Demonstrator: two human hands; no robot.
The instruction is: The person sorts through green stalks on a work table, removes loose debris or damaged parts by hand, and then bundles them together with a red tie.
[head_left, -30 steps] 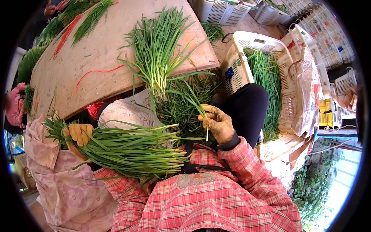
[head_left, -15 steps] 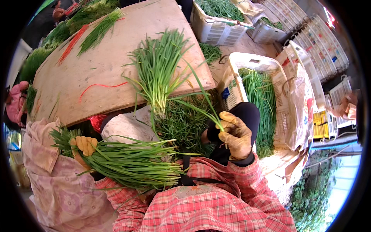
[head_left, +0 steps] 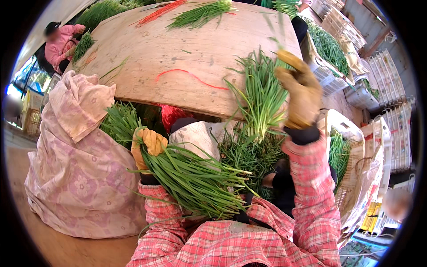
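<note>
My left hand (head_left: 149,144), in a tan work glove, is closed around a thick bunch of long green chives (head_left: 200,180). The bunch lies slantwise over my lap, its pale cut ends toward the right. My right hand (head_left: 302,91), also gloved, is raised over the table's near right corner, beside a loose pile of chives (head_left: 264,93). From its fingertips a few thin chive stalks (head_left: 280,33) point away, smeared by motion; where they meet the fingers is hard to make out. That pile hangs partly over the table edge.
On the wooden table (head_left: 200,58) lie a red tie strip (head_left: 191,78), more red strips (head_left: 162,11) and another chive bunch (head_left: 202,13). A cloth-covered heap (head_left: 84,178) stands left, crates of greens (head_left: 340,151) right. Loose greens (head_left: 249,153) lie below the table. A person in pink (head_left: 62,44) sits far left.
My right hand has moved forward and up, from above my knee to over the table corner beside the pile. My left hand still grips its bunch. The view has swung left.
</note>
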